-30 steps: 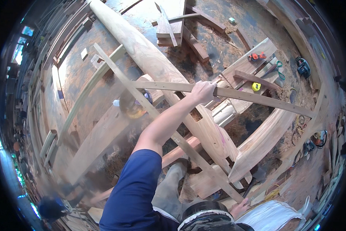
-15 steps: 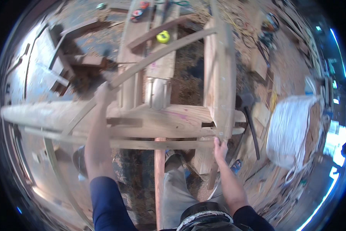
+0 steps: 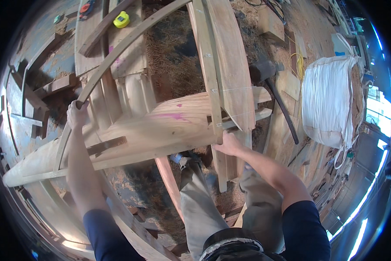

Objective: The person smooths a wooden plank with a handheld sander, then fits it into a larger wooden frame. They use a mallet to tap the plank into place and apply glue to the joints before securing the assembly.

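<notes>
Thin wooden strips form a large triangular frame over a long, thick timber beam (image 3: 178,115). My left hand (image 3: 77,115) is closed around the slanting strip (image 3: 113,55) at the left. With its fingers closed, my right hand (image 3: 228,144) grips the upright strip (image 3: 210,65) near the corner where the lower strip (image 3: 160,153) meets it. That lower strip runs along the beam's near edge. A dark slot (image 3: 106,145) is cut in the beam, and pink marks show on its top. Right of the upright strip lies a broad plank (image 3: 232,56).
A yellow tape measure (image 3: 121,19) rests on boards at the back left. On the right are a mallet (image 3: 282,108) with a dark handle, a yellow cord (image 3: 297,65) and a bulky white sack (image 3: 328,98). A reddish post (image 3: 169,182) stands by my legs.
The view has turned. The frame's lower strip has come in against the beam's near edge. In the picture, my left hand sits further left and lower, my right hand further left and higher.
</notes>
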Motion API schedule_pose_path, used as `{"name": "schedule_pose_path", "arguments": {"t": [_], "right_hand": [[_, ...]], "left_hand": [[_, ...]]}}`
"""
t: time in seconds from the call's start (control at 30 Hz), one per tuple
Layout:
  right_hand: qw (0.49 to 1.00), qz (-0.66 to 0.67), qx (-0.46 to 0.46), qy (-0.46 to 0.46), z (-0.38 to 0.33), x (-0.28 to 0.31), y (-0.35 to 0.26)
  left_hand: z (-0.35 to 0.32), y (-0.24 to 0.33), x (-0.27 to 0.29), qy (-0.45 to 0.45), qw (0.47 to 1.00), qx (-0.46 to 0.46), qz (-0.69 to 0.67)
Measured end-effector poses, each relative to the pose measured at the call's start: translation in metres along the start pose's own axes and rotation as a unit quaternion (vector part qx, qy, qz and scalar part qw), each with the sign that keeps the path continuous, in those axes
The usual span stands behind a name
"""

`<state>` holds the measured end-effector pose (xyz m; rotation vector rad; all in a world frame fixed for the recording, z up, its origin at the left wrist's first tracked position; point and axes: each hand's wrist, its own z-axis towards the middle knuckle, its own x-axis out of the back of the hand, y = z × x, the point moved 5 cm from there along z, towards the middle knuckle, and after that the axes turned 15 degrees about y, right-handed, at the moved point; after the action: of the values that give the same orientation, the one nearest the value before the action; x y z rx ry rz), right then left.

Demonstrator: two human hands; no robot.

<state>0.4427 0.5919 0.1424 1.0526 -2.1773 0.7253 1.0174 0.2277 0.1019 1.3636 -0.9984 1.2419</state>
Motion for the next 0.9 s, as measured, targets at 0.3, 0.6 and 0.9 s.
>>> {"name": "schedule_pose_path", "arguments": {"t": [0.3,0.6,0.9], "right_hand": [[0.998,-0.051,0.011,0.025,0.022,0.004,-0.007],[0.999,-0.027,0.039,0.022,0.040,0.008,-0.011],[0.997,-0.011,0.043,-0.056,0.013,-0.009,0.020]], "left_hand": [[-0.002,-0.017,-0.036,0.094,0.992,0.003,0.089],[-0.188,0.061,0.017,0.204,0.964,-0.079,-0.149],[-0.328,0.103,-0.017,0.050,0.992,-0.098,-0.059]]}}
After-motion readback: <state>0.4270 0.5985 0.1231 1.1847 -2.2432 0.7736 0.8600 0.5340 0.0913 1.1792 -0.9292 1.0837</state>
